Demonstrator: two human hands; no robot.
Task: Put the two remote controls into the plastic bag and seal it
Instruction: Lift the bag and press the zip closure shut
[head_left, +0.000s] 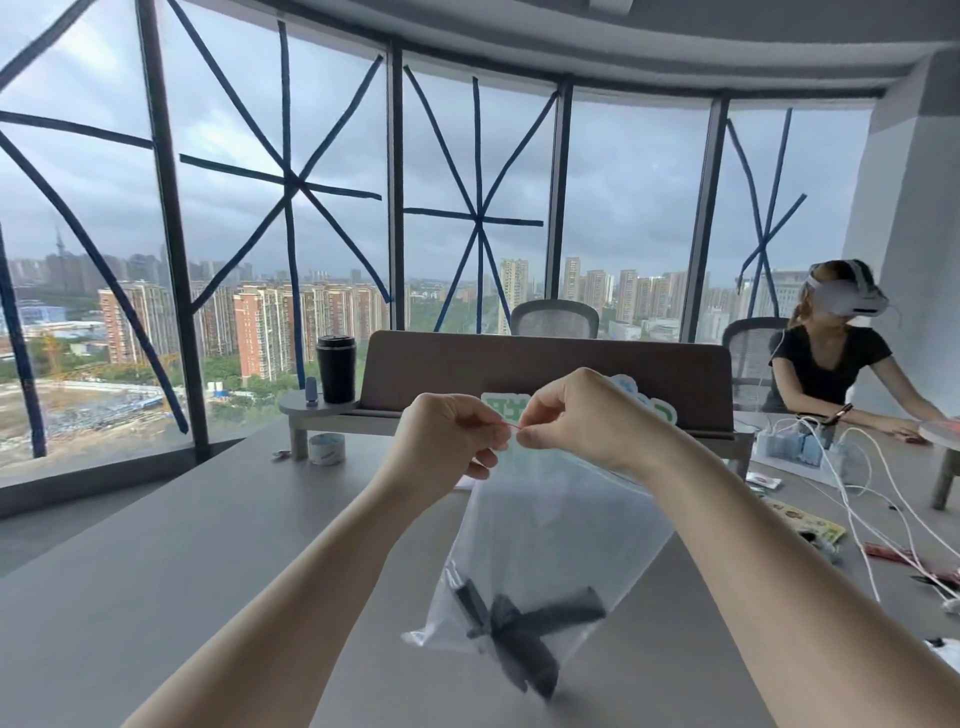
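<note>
A clear plastic bag (550, 530) hangs in the air above the grey table (156, 571). My left hand (447, 436) and my right hand (576, 415) both pinch its top edge, fingertips close together on the thin red zip strip. Two dark remote controls (524, 629) lie crossed over each other at the bag's bottom, seen through the plastic. The bag's lower end hangs just above the tabletop.
A brown desk divider (545, 369) stands behind my hands, with a black tumbler (336, 368) on a small shelf and a tape roll (326, 449) below. A person wearing a headset (841, 358) sits at the right among white cables (872, 499) and small items.
</note>
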